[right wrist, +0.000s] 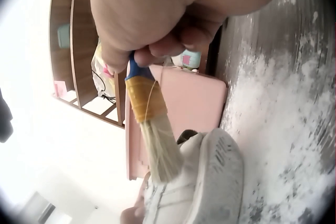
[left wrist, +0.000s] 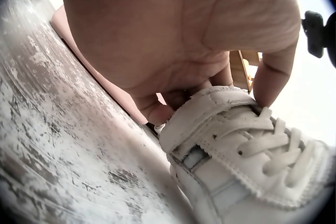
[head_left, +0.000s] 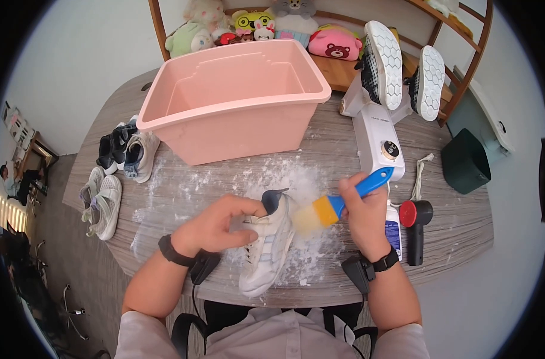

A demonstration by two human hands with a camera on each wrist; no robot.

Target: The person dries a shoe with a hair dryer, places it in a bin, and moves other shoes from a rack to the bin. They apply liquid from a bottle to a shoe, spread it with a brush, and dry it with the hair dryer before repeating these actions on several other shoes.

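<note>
A white lace-up shoe (head_left: 265, 254) with a dark lining stands on the powder-strewn table, toe toward the person. The left hand (head_left: 221, 224) grips it near its opening; in the left wrist view, the fingers of that hand (left wrist: 184, 35) curl round the collar and tongue above the laces (left wrist: 283, 145). The right hand (head_left: 368, 212) holds a brush by its blue handle (head_left: 375, 181). In the right wrist view, the pale bristles (right wrist: 161, 153) lie against or just beside the shoe's side (right wrist: 173, 198), below the right hand (right wrist: 178, 14).
A pink bin (head_left: 236, 128) stands behind the shoe. Several small shoes (head_left: 108, 206) are at the left. At the right are a white dryer (head_left: 377, 140) bearing two shoes, a bottle (head_left: 393, 233), a black and red device (head_left: 415, 239) and a dark green bin (head_left: 465, 161).
</note>
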